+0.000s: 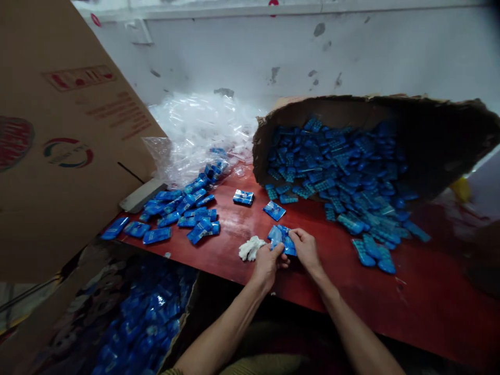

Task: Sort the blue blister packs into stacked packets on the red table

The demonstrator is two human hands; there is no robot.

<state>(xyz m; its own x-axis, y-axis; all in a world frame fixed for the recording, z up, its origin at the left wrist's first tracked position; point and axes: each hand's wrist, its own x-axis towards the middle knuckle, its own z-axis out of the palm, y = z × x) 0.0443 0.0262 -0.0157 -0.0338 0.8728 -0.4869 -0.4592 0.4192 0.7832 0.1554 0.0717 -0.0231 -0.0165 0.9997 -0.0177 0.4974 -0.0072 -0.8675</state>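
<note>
The left hand (269,262) and right hand (307,249) pinch flat, glossy blue packaging (289,244), fingertips drawn together. A crumpled white wad (250,248) lies beside the left on the red tabletop (219,255).

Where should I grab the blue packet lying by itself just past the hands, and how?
I'd pinch the blue packet by its two opposite short ends, coming from above. It lies flat on the red table, so its low edges probably leave little room to slip a finger under. Nothing covers its top, and the other packet to its left sits apart.
</note>
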